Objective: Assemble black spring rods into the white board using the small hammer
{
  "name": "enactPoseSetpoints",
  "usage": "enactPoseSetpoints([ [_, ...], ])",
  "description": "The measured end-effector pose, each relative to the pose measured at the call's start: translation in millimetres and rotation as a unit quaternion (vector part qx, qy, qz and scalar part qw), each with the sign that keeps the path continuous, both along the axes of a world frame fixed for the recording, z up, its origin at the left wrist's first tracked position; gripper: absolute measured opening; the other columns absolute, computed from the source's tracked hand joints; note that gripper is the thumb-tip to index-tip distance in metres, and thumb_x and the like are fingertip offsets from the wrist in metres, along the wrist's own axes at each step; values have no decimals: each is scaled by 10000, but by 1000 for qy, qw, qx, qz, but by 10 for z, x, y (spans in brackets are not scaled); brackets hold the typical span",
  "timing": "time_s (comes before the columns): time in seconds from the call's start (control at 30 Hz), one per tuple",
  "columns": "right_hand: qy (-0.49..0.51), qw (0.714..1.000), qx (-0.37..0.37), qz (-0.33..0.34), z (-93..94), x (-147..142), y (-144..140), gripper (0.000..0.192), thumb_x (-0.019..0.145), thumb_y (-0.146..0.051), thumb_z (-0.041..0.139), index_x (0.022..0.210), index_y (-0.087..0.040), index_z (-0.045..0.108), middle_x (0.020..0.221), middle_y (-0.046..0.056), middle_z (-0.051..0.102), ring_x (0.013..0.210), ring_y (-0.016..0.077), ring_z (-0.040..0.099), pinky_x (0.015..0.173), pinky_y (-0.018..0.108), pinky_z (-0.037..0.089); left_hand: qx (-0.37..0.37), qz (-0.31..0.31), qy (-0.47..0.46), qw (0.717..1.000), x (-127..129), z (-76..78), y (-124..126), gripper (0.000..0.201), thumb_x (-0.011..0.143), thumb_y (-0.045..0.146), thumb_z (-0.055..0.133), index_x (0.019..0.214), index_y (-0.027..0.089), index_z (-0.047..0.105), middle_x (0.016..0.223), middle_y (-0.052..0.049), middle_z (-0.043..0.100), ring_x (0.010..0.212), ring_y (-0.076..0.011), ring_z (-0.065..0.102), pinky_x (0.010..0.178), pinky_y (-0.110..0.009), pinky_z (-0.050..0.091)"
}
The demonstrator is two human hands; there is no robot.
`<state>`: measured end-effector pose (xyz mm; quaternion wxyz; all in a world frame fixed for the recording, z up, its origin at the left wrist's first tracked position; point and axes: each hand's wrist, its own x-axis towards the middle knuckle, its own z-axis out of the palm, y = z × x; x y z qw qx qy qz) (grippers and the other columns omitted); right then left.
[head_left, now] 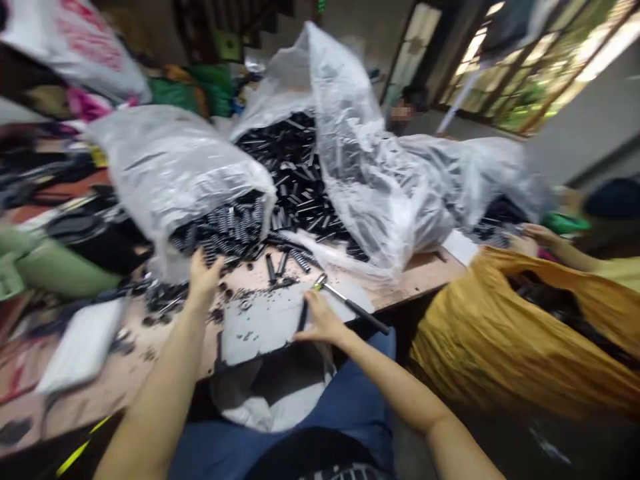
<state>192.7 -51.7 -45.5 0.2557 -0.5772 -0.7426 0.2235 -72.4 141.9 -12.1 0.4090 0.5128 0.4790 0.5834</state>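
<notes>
1. Nearest us, our right hand [323,321] rests on a pale sheet [270,323] at the table's near edge, fingers curled narrowly around one thin black piece [303,315] that points down from the grip.
2. Just beyond that hand lies one tool with a black handle [350,305], its metal tip beside the fingertips and its handle running off to the right; whether the hand touches it we cannot tell.
3. Our left hand [204,280] reaches further in, fingers spread wide, holding nothing, its tips at the edge of a heap of black springs [225,230].
4. Between the hands a few loose black pieces [283,263] lie scattered on the wooden table [420,277]; blur keeps us from counting them.
5. Behind stand two clear plastic bags: the left one [165,167] spilling springs, the right one [360,160] open on a heap of black tubes [293,173].
6. To the right, another person's yellow sleeve [505,327] stretches toward the table.
</notes>
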Motion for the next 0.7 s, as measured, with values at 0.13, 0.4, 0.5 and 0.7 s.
enactPoseSetpoints([
  [0.13,-33,998,-3,-52,-30,155,292,1137,540,-561,812,1459,-165,271,1436,203,350,1362,358,312,1118,534,274,-9,-37,-66,997,159,24,-574,653,695,396,720,1262,185,474,901,-28,595,626,-98,535,600,-233,491],
  [0.4,-54,996,25,-65,-47,85,238,1059,582,-580,782,1434,-148,323,1411,194,394,1328,350,366,1090,523,332,1,-117,372,921,143,317,-1508,167,841,266,552,984,191,594,1031,-88,582,918,-226,583,842,-365,464],
  [0.5,-56,995,36,-68,-46,73,252,1053,586,-597,774,1427,-139,335,1408,192,403,1325,346,371,1091,518,331,-8,-161,440,883,289,254,-1510,59,800,204,600,848,189,569,943,-83,592,864,-233,590,815,-362,462],
  [0.7,-56,995,45,-63,-40,80,248,1050,579,-596,780,1414,-121,356,1396,199,415,1318,335,383,1096,493,337,-30,-123,408,904,641,111,-1396,157,738,143,645,839,175,529,913,-83,577,864,-237,586,794,-351,460],
])
